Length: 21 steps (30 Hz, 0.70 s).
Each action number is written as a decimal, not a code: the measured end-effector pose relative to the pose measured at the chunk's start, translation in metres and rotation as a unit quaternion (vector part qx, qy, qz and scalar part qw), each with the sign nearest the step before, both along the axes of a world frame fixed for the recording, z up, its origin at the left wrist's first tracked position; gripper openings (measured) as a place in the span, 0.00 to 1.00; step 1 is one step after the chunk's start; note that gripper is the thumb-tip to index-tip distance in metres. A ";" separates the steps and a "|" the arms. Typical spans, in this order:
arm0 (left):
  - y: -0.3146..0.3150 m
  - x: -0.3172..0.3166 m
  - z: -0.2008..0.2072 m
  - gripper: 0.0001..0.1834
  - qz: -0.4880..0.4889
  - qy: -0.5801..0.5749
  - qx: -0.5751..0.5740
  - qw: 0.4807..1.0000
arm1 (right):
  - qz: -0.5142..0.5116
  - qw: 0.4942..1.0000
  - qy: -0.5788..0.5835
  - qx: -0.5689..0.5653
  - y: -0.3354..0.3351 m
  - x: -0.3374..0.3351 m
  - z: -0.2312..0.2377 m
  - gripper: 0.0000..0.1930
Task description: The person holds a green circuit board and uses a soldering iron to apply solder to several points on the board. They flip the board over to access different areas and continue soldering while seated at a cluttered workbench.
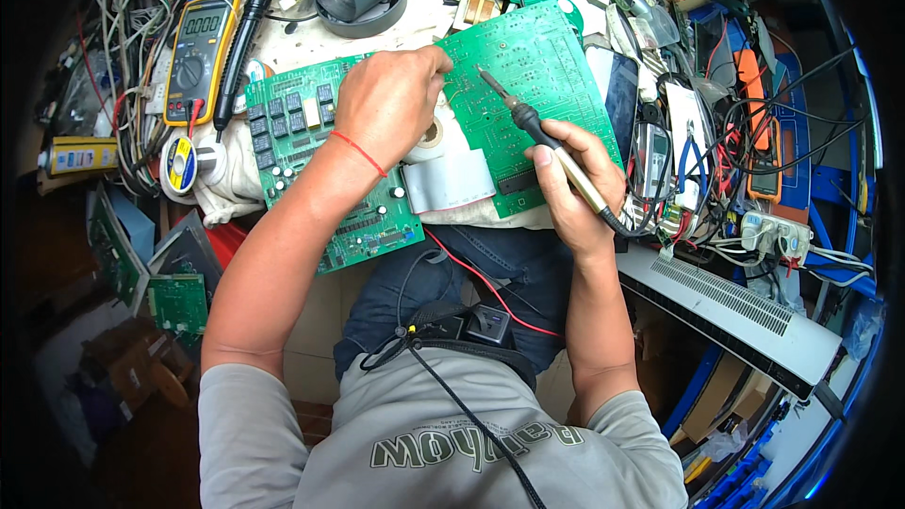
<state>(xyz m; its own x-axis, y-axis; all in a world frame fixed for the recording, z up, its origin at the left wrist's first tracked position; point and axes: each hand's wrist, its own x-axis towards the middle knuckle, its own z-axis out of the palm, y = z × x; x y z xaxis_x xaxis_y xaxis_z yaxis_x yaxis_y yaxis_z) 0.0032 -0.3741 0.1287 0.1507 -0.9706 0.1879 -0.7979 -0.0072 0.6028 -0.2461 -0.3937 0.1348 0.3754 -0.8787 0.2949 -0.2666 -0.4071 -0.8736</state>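
1. Here's the right-hand circuit board (514, 47), flat on the bench in front of the person, soldered face up, looking light, stiff and brittle; best held by its bare edges, clear of the joints.
2. Over it comes the soldering iron (530, 123), slim and likely hot at the tip; the grip is the place to hold. Whether the tip touches, I can't tell.
3. The right hand (580, 188) is closed round that handle, pen-style.
4. The left hand (388, 104) curls in at the board's left edge; whether its fingertips pinch anything, I can't tell.
5. A floppy ribbon cable (451, 184) lies between the 2 boards; the left-hand board (363, 231) carries black relays.
6. Underneath, a pale, rumpled bench cover (429, 19).
7. Farther out: yellow multimeter (198, 61), tangled wires (118, 14), blue-handled pliers (693, 160), a crowded room.
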 end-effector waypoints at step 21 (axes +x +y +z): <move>-0.006 -0.005 -0.007 0.07 0.006 -0.042 -0.005 0.999 | -0.040 0.999 -0.003 0.020 -0.004 0.005 0.007 0.13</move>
<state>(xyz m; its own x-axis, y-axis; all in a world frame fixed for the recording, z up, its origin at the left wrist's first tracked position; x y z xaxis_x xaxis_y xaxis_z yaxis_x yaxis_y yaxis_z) -0.0018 -0.3805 0.1219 0.1448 -0.9669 0.2103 -0.8460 -0.0107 0.5331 -0.2410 -0.3972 0.1419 0.3010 -0.9173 0.2607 -0.2910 -0.3487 -0.8909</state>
